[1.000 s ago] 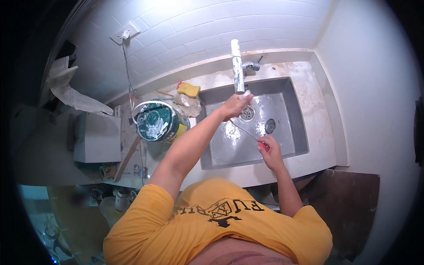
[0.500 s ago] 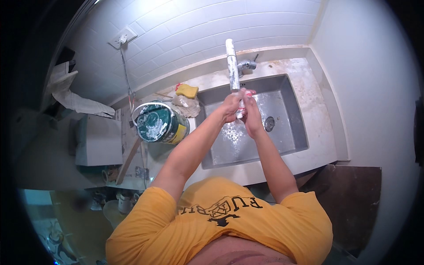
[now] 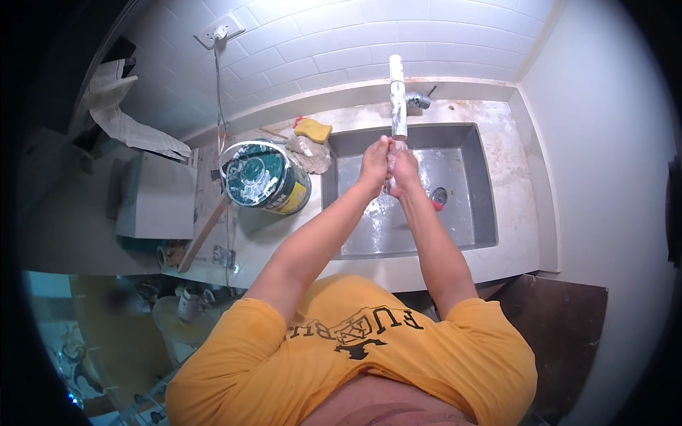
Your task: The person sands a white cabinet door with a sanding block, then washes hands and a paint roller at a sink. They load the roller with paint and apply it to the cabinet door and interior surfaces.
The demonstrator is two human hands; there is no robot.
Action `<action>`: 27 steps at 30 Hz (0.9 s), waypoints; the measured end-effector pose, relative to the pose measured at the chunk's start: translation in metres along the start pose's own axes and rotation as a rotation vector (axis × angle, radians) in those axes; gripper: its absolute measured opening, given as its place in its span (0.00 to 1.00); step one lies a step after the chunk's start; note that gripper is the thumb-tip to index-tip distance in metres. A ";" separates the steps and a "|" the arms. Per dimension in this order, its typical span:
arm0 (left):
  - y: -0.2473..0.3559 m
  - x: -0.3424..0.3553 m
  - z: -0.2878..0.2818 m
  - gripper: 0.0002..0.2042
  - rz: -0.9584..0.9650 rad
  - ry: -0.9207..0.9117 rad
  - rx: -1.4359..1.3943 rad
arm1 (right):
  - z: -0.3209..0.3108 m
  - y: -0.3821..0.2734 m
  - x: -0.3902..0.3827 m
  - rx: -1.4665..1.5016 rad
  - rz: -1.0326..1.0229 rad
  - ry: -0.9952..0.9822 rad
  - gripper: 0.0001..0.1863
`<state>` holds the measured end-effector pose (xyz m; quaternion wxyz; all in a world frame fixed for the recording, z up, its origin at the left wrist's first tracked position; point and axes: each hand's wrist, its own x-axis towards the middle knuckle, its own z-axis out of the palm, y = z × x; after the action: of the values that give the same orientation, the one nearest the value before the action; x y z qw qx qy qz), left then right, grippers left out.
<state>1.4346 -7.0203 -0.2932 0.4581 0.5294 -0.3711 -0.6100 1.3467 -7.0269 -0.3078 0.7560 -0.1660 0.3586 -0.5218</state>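
Note:
My left hand [image 3: 371, 165] and my right hand [image 3: 403, 170] are together under the tap's upright, white-smeared spout [image 3: 398, 99], over the steel sink [image 3: 483, 184]. Both have their fingers closed round a whitish item [image 3: 393, 180], mostly hidden between them and too obscured to identify. Beside my right forearm, a red item [image 3: 437, 205] shows low in the sink near a dark round piece [image 3: 439, 194].
A paint-smeared green bucket [image 3: 252, 177] stands left of the sink, near a yellow sponge [image 3: 312, 130] on a crumpled cloth [image 3: 307, 155]. Farther left are a wooden strip [image 3: 202, 234] and a pale box [image 3: 156, 199]. A socket with cable [image 3: 219, 30] is on the tiled wall.
My right hand has moved up from the sink's lower right, where it held a red handle, to join my left hand under the spout. A red item now shows beside my right forearm.

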 end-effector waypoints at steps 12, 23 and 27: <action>-0.026 0.006 0.026 0.23 -0.003 0.057 0.065 | -0.020 0.016 0.034 0.027 -0.312 0.260 0.20; 0.025 -0.006 0.024 0.14 -0.318 -0.407 -0.066 | -0.041 -0.141 0.123 -0.569 -0.359 0.214 0.40; 0.035 -0.011 0.008 0.15 -0.310 -0.436 -0.110 | -0.041 -0.133 0.134 -0.605 -0.367 0.054 0.41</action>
<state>1.4323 -7.0209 -0.2554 0.2967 0.4105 -0.3417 -0.7916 1.2548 -7.1972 -0.3020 0.5562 -0.4302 0.4811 -0.5235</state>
